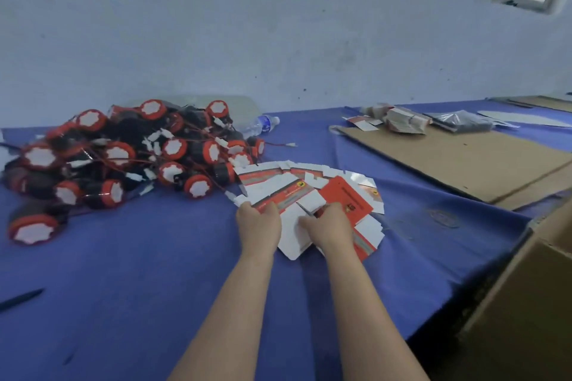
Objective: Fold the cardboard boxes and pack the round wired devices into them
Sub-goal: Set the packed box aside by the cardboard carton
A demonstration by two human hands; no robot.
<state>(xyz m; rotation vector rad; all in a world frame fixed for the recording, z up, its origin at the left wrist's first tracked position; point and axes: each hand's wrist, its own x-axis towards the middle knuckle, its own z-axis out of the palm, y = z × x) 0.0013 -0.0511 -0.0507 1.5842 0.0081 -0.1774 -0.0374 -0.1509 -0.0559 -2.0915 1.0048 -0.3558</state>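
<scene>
A blue-covered table (154, 272) fills the lower frame, with a flat brown cardboard sheet (464, 164) laid across its right side and the edge of a large carton (532, 303) seen at lower right. In the left middle of the frame a heap of round wired devices (123, 158), red-rimmed with white faces, is piled with its wires tangled. At the centre, a fanned spread of flat box blanks (349, 195), red and white, lies just beside the heap. The left hand (258, 221) is curled over the near-left edge of a blank, gripping it; the right hand (331, 226) is pressed on the blanks beside it, though whether it is pinching one cannot be told. No box has been folded yet. A single blank is best separated from the fan before creasing, so that neighbouring sheets are not dragged. A water bottle (263, 124) lies behind the heap.
</scene>
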